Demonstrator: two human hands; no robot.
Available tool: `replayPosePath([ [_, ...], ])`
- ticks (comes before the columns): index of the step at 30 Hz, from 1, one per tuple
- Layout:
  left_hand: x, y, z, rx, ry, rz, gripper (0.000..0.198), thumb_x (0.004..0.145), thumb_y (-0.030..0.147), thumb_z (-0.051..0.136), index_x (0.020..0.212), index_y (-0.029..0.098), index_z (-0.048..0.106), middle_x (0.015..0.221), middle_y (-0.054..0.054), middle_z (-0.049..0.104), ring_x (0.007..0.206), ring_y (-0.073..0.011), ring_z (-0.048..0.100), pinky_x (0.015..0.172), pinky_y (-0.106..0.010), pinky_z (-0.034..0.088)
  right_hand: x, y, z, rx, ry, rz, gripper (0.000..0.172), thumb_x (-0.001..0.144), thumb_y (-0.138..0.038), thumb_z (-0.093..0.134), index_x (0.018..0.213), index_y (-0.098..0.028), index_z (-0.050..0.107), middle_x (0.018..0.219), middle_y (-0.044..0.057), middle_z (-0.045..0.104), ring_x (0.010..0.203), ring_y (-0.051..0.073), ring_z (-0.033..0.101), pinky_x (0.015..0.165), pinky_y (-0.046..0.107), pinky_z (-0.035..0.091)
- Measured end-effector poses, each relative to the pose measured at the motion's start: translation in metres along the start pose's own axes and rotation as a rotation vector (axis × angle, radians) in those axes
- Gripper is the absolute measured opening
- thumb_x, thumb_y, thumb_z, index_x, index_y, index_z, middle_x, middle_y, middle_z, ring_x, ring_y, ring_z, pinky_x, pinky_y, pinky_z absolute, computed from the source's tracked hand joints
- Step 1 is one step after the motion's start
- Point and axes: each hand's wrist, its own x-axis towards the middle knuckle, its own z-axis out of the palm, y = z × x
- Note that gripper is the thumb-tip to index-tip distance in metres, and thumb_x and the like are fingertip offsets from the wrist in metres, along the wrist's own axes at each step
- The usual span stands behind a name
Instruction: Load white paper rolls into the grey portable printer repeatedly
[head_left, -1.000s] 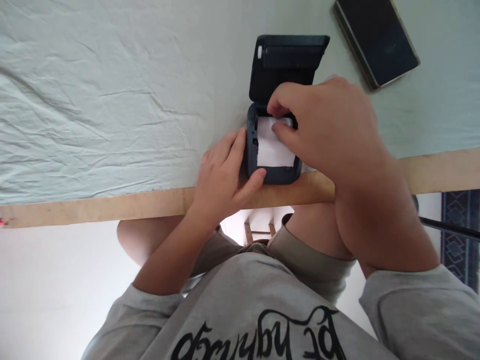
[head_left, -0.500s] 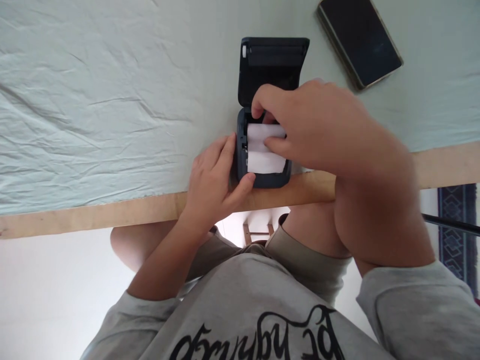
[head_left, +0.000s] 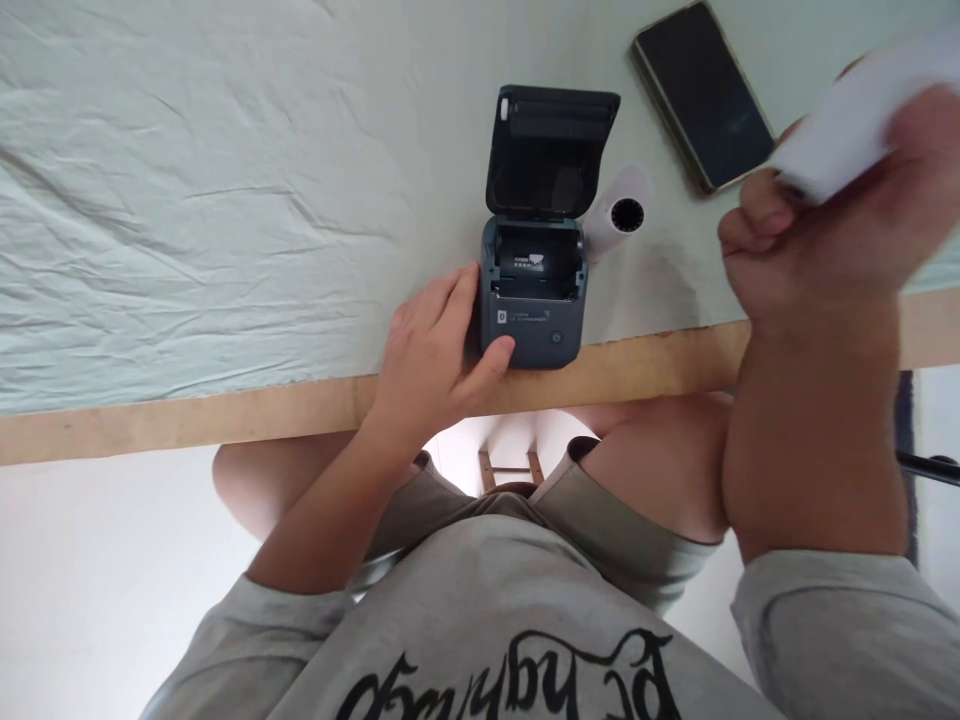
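A small dark blue portable printer sits at the table's front edge with its lid swung up. Its paper bay holds no roll, and a small white label shows inside. My left hand grips the printer's left side, with the thumb over the front corner. Against the right side lies a white paper roll, its black core facing me. Off to the right, my right hand is raised and closed around another white paper roll, blurred by motion.
A dark-screened phone lies at the back right, beyond the right hand. A pale green cloth with wrinkles covers the table, and a bare wooden strip runs along its front edge. My legs are below that edge.
My right hand has left the printer and moved far right with white paper in it. The printer's bay and front panel are now uncovered, and a roll shows beside it. My left hand stays.
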Motion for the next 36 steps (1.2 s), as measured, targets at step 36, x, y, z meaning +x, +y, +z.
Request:
replayPosePath([
  [36, 0.002, 0.002, 0.001, 0.040, 0.014, -0.002, 0.070, 0.105, 0.059, 0.044, 0.160, 0.016, 0.046, 0.146, -0.021, 0.065, 0.135, -0.0417, 0.061, 0.114, -0.055, 0.048, -0.046, -0.031, 0.019, -0.488, -0.048, -0.299, 0.020, 0.085, -0.021, 0.065, 0.104, -0.027, 0.061, 0.115, 0.010, 0.077, 0.097, 0.029, 0.073, 0.093, 0.046, 0.055],
])
